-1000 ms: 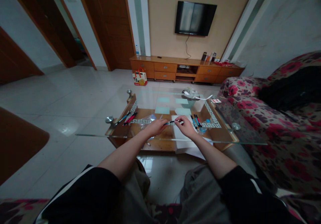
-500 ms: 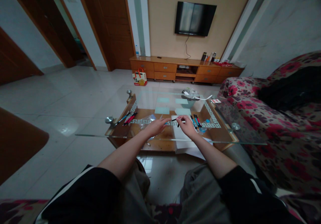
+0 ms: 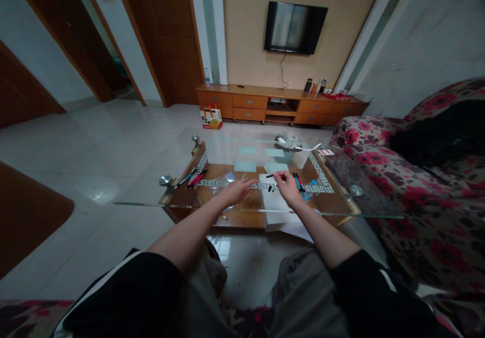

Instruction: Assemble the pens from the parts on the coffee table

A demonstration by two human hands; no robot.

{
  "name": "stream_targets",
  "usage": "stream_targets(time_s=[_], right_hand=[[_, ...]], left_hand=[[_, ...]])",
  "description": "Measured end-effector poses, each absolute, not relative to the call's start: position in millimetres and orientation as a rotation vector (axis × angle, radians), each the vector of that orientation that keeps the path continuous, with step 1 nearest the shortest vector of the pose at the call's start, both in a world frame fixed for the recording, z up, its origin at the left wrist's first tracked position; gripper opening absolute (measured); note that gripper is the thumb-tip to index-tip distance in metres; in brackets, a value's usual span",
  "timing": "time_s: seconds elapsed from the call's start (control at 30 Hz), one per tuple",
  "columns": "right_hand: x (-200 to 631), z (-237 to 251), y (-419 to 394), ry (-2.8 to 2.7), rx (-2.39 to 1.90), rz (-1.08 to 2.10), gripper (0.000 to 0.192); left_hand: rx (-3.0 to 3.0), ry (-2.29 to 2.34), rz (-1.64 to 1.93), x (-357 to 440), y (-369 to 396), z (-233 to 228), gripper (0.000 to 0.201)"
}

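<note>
My right hand [image 3: 287, 187] is closed in a pinch on a short black pen part [image 3: 269, 176], which points left over the glass coffee table [image 3: 147, 204]. Whether that part is a cap or a barrel is too small to tell. Small black pieces [image 3: 271, 189] lie just below it, over a white sheet or box [image 3: 275, 204]. My left hand [image 3: 237, 191] hovers to the left, palm down, fingers stretched toward the right hand and apart from the black part. Beside my right hand lie black, blue and red pens [image 3: 299, 182]. Pink-red pens [image 3: 196, 178] and a blue pen [image 3: 185, 178] rest at the left.
Clear plastic wrapping [image 3: 220, 184] lies near my left hand. Toward the far right are a filled wastebasket [image 3: 287, 156] and a red-and-white card [image 3: 326, 152]. A floral sofa [image 3: 413, 186] borders the right side. Metal fittings [image 3: 165, 180] join the glass to its wooden base.
My right hand has moved slightly right with the black pen part, away from my left hand's fingertips. Small black pieces now show below it. My left hand has hardly moved.
</note>
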State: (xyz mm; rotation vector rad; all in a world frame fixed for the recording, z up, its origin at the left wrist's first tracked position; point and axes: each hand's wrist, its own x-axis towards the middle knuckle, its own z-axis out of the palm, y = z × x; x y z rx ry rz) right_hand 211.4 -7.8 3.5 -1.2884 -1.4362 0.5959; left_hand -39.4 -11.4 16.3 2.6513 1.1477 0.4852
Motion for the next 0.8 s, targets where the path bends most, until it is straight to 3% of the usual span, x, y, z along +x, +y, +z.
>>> stream_targets(time_s=[0.27, 0.8], right_hand=[[254.5, 0.4, -4.7, -1.698, -1.468, 0.323, 0.018], [252.8, -12.5, -3.6, -2.038, -1.477, 0.395, 0.016]], left_hand=[[2.671, 1.151, 0.482, -40.6, -10.0, 13.7, 0.044], [2.627, 1.149, 0.488, -40.2, -10.9, 14.3, 0.044]])
